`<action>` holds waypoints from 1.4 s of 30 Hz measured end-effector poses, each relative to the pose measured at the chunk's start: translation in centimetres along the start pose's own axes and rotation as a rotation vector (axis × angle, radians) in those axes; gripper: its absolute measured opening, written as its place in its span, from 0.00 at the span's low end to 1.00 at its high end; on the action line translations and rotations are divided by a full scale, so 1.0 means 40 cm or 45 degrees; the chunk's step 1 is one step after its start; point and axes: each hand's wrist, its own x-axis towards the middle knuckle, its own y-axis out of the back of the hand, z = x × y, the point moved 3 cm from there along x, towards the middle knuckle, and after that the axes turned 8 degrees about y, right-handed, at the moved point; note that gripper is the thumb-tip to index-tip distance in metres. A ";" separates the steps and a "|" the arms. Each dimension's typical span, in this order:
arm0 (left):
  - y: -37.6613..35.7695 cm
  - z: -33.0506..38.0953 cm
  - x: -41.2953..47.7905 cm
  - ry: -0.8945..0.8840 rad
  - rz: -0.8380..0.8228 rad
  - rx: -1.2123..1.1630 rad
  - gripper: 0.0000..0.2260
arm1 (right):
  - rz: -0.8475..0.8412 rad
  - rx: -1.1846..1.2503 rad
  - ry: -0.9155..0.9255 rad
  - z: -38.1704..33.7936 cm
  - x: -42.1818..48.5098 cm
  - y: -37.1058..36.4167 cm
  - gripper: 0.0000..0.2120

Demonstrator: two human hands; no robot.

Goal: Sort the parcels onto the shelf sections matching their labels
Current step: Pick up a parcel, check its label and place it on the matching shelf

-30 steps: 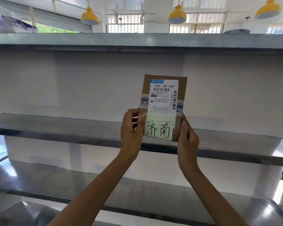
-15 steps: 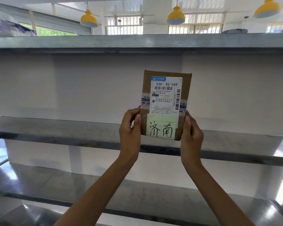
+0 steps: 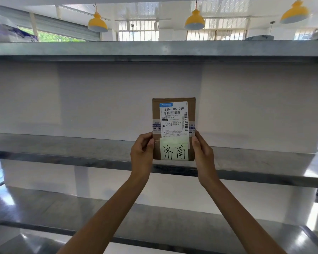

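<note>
Both hands' fingers (image 3: 151, 143) clamping parcel (image 3: 173, 129) edges, upright

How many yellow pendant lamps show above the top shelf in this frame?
3. One lamp hangs at left, one lamp near the middle, one lamp at far right, blurred. The top shelf and frame edges may hide others.

One parcel (image 3: 173, 129), two hands, three lamps — perhaps more.
</note>
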 end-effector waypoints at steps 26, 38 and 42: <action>0.005 0.122 -0.003 -0.021 0.007 0.053 0.16 | -0.175 0.308 0.013 -0.078 0.010 -0.030 0.19; 0.110 0.125 -0.030 0.108 0.014 -0.070 0.15 | -0.360 0.228 -0.020 -0.045 -0.041 -0.151 0.21; 0.178 0.124 -0.035 0.120 0.075 -0.089 0.19 | -0.429 0.199 -0.012 -0.057 -0.053 -0.220 0.21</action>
